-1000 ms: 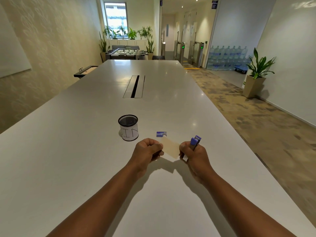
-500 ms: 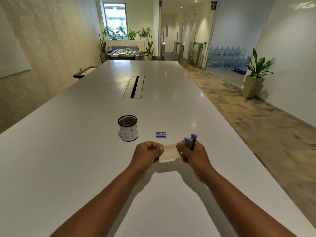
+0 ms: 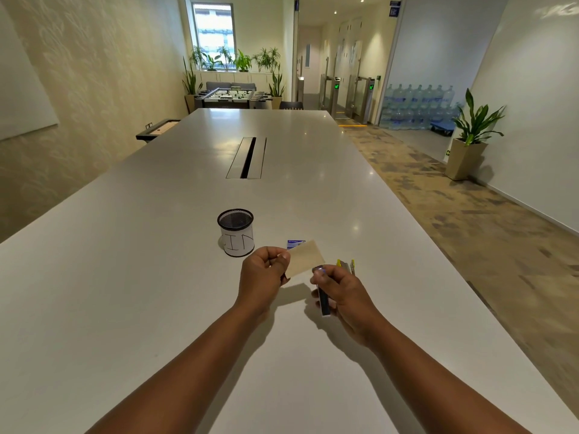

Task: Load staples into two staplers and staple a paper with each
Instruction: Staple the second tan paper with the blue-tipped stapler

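Left hand [image 3: 264, 270], frame centre: fingers curled, pinching left edge of paper [image 3: 305, 257]. Paper: small tan slip, held above table, tilted, far corner up toward staple box.

Right hand [image 3: 340, 292], just right of centre: fingers curled round purple stapler [image 3: 322, 297]. Stapler held upright-ish, dark underside facing camera, purple top end near paper's lower right corner; touching or apart, can't tell.

Yellow stapler [image 3: 346, 266]: on table just beyond right hand, partly hidden by knuckles; only yellow ends and grey metal visible. Open or closed, can't tell.

Staple box [image 3: 296, 244]: small, blue-and-white, on table behind paper, upper edge showing above it.

Mesh cup [image 3: 235, 231]: black wire pen holder, white paper wrap w/ handwritten marks, upper left of hands, near staple box.

Table [image 3: 156, 277]: long, white, glossy; cable slot [image 3: 247, 157] along mid-line, well beyond cup.

Background: potted plant [image 3: 471, 136] at right, water bottles [image 3: 416, 106] stacked upper right, foosball table [image 3: 233, 96] at far end under window.
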